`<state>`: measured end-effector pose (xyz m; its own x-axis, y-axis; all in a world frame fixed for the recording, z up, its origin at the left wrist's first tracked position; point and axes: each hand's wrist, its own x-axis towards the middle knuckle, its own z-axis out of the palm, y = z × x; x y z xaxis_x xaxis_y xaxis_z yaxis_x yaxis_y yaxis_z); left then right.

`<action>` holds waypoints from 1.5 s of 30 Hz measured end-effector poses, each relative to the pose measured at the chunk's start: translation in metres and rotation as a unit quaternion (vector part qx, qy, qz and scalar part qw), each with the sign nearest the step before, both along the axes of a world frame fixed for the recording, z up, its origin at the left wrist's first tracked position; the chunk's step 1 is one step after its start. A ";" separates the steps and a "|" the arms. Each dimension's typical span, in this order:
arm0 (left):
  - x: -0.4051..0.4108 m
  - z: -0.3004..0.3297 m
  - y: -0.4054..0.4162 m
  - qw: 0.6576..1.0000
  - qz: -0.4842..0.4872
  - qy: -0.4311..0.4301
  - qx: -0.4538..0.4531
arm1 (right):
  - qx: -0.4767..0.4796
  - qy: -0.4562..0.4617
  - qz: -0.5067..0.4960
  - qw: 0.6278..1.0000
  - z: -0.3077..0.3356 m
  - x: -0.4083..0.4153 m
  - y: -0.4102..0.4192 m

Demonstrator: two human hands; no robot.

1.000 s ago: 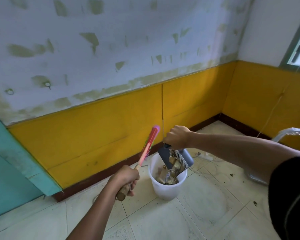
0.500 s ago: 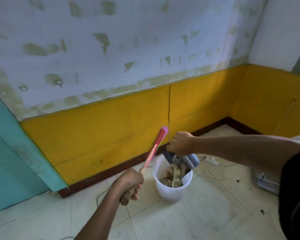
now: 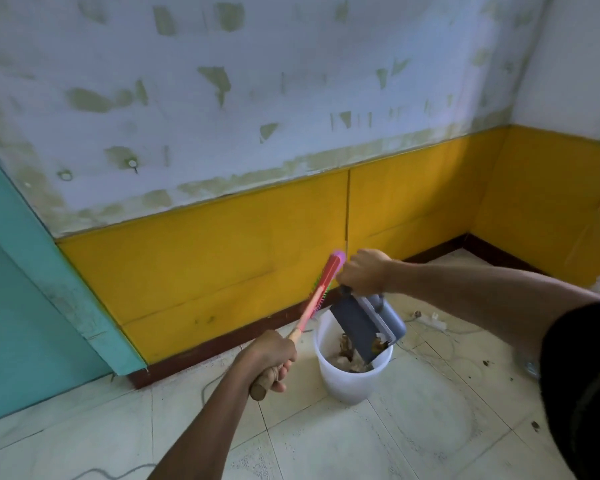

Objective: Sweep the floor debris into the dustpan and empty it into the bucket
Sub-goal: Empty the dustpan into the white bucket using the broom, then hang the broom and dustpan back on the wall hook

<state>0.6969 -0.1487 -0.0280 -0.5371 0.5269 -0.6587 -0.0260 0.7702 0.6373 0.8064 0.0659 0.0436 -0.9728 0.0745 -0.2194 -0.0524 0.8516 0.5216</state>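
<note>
While the right hand is clenched around the dark handle of the grey dustpan, the pan hangs tipped steeply, mouth down, over the white bucket, its lower edge inside the rim. Pale scraps of debris lie in the bucket, and a few bits cling at the pan's lower lip. At 9 o'clock from the bucket, the left hand is wrapped tight around the wooden grip of the brush, fingers curled fully about it; its red head points up toward 1 o'clock, nearly meeting the right hand's knuckles, clear of the floor. Bucket and pan sit near the dark skirting under the yellow wall panel. Dark specks dot the pale floor tiles toward 4 o'clock of the bucket, and a thin cord trails at 2 o'clock
</note>
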 end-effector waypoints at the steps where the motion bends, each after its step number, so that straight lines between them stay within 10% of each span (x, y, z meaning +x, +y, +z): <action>1: 0.002 -0.002 0.000 1.000 0.004 -0.007 0.000 | -0.010 -0.003 -0.012 1.000 0.002 0.002 0.003; 31: -0.029 -0.010 -0.024 0.997 0.061 -0.028 0.027 | -0.005 0.088 -0.032 0.996 0.034 -0.032 0.046; 45: -0.041 0.147 0.021 0.976 0.117 -0.130 0.128 | -0.166 0.391 -0.222 0.878 0.143 -0.077 0.043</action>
<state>0.6561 -0.1278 0.1188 -0.4940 0.5757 -0.6515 -0.3692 0.5396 0.7567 0.7290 0.1084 0.1862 -0.7273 0.5418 0.4212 0.5857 0.8099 -0.0304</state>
